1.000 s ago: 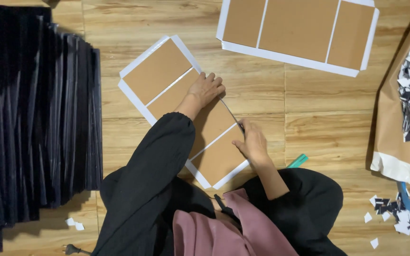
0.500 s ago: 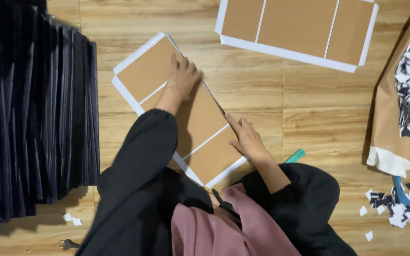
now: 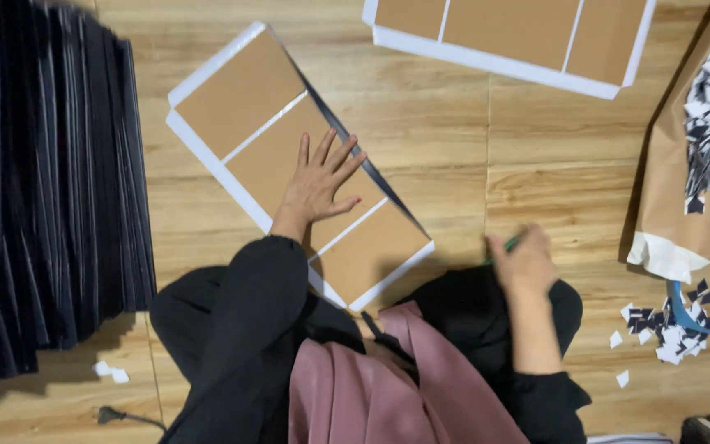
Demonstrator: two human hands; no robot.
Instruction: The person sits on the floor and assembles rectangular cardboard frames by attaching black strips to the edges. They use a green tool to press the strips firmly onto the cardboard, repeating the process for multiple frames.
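Left hand (image 3: 318, 182) flat on brown card sheet (image 3: 289, 156); right hand (image 3: 523, 261) apart.

My left hand (image 3: 318, 185) lies flat, fingers spread, arm stretched forward. My right hand (image 3: 523, 263) is curled, blurred, near my knee.

Wooden floor (image 3: 470, 164); brown-and-white panel (image 3: 289, 156) at centre, second panel (image 3: 511, 33) at one o'clock, black pleated stack (image 3: 43, 189) at nine, paper scraps (image 3: 659, 333) at four.
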